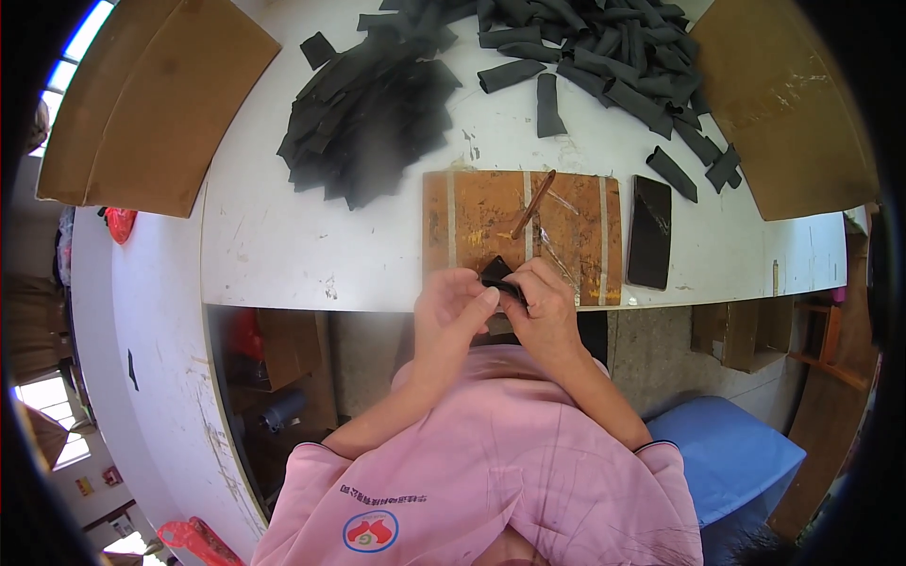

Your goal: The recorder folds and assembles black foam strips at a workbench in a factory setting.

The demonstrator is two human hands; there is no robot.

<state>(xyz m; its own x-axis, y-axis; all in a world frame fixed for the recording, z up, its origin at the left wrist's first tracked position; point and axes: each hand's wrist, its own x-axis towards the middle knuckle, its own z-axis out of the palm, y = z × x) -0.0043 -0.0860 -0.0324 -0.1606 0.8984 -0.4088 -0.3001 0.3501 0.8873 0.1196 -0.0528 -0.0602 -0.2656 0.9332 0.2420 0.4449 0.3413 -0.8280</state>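
Note:
Near the front edge of a white table, my left hand (451,309) and my right hand (545,313) meet over a small black sheet piece (497,268). Both sets of fingers pinch it, and it is bent or rolled between them. Fingers hide part of it. Beneath and beyond lies a worn brown board (481,203) with pale strips across it. A slim brown stick-like tool (534,204) rests on the board, touched by neither hand.
Flat black pieces form a pile (373,118) at the far left; rolled black tubes (613,47) are heaped at the far right. A dark phone (649,231) lies right of the board. Cardboard sheets (156,94) stand at both sides. A blue covered object (722,453) is low right.

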